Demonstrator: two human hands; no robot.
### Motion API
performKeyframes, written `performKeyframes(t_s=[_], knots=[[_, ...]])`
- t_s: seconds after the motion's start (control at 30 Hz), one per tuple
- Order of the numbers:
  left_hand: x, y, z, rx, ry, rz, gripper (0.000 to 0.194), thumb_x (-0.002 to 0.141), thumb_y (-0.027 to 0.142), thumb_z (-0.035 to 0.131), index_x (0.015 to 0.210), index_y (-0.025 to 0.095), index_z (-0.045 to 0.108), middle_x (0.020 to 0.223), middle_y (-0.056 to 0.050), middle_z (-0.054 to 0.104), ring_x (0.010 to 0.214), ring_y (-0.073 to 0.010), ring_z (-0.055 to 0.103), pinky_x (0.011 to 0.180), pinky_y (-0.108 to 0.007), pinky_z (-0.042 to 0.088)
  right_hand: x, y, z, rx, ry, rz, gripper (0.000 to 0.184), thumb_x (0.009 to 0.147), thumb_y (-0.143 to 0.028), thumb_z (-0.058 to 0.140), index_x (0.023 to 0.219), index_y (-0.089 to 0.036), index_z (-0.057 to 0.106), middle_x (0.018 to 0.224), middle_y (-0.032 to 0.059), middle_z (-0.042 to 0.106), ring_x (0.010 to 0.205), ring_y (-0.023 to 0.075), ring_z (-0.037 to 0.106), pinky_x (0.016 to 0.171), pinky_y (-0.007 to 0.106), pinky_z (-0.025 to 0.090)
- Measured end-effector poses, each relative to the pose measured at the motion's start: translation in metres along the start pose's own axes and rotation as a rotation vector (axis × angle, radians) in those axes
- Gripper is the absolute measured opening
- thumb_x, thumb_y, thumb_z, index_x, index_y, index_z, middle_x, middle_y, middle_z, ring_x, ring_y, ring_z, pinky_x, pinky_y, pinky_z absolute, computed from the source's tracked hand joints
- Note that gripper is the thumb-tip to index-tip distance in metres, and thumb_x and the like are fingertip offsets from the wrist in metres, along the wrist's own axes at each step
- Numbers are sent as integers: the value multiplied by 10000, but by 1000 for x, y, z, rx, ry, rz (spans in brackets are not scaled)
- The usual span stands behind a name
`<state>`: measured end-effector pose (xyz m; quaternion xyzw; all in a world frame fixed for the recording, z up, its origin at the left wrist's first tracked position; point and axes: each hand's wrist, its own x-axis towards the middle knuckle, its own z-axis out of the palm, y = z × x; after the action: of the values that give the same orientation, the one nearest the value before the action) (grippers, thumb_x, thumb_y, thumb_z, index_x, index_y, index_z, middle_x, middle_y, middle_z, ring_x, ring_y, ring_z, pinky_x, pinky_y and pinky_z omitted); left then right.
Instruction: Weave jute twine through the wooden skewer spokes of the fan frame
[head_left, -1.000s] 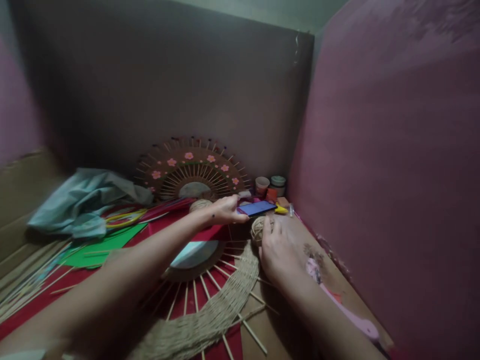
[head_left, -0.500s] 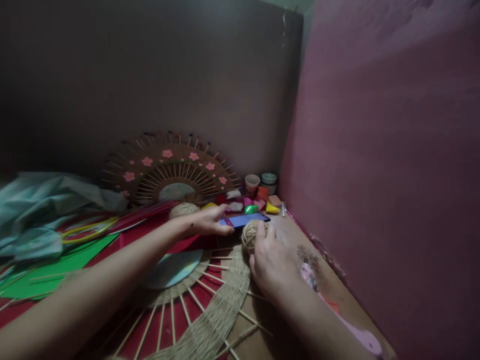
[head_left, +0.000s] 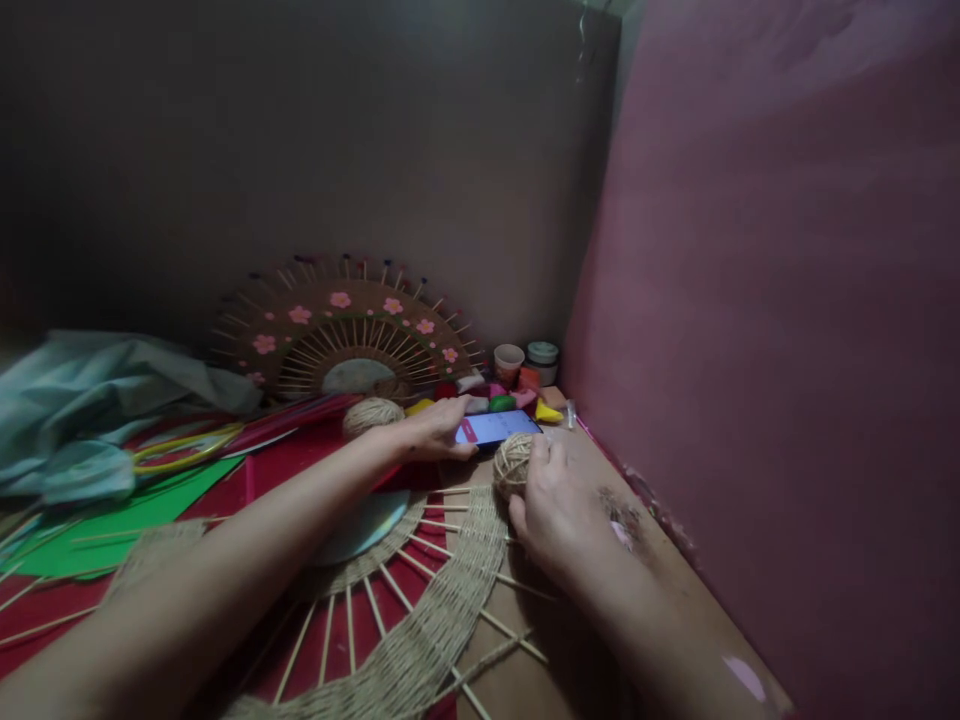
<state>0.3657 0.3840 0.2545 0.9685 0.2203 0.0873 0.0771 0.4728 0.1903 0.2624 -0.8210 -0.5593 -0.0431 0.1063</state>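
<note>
At centre, my left hand (head_left: pixel 441 428) still grasps the phone (head_left: pixel 501 428) and my right hand (head_left: pixel 559 515) still cups the twine ball (head_left: pixel 511 464), leaving the woven fan (head_left: pixel 450 595), lower centre, visibly unchanged.

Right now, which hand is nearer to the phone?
Left. The left hand grips the left end of the phone; the right hand is at the twine ball, just in front of the right end.

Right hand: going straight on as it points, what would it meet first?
Probably the twine ball, which the right hand seems to touch; the phone looks next beyond it, though depth is unclear.
</note>
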Motion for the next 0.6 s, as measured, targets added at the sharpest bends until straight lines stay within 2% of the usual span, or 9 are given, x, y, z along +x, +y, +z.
performKeyframes(t_s=[0.2, 0.33, 0.43, 0.53, 0.6], knots=[[-11, 2, -4, -47, -5, 154, 701, 716, 371, 597, 1337, 196, 324, 1309, -104, 500, 1154, -245, 508, 955, -307, 384, 1, 3, 2, 7, 17, -15, 560, 781, -222, 495, 1290, -22, 375, 1067, 187, 523, 853, 249, 587, 679, 326, 455], [-5, 0, 5, 24, -25, 67, 713, 705, 398, 609, 1332, 203, 332, 1271, -109, 536, 1129, -253, 528, 935, -326, 388, 1, 3, 2, 20, 31, -15, 502, 770, -216, 487, 1235, -42, 421, 1051, 180, 529, 839, 247, 591, 660, 321, 454], [4, -3, 12, 65, -20, -6, 685, 713, 431, 603, 1295, 152, 375, 1226, -158, 559, 1086, -289, 551, 890, -355, 414, 1, 5, 4, 36, 49, -27, 493, 758, -216, 487, 1214, -37, 430, 1053, 191, 521, 835, 262, 594, 648, 329, 451], [6, -5, 13, 63, -10, -22, 678, 723, 418, 597, 1290, 121, 375, 1227, -182, 555, 1081, -303, 553, 879, -362, 420, 2, 6, 5, 46, 53, -30, 494, 751, -216, 486, 1208, -36, 435, 1051, 192, 517, 832, 274, 596, 642, 337, 449], [4, -4, 12, 55, -8, -17, 697, 719, 408, 610, 1311, 141, 356, 1256, -166, 540, 1110, -294, 538, 899, -347, 410, 3, 7, 6, 53, 54, -26, 489, 745, -213, 483, 1200, -38, 441, 1048, 191, 521, 835, 267, 594, 646, 331, 449]])
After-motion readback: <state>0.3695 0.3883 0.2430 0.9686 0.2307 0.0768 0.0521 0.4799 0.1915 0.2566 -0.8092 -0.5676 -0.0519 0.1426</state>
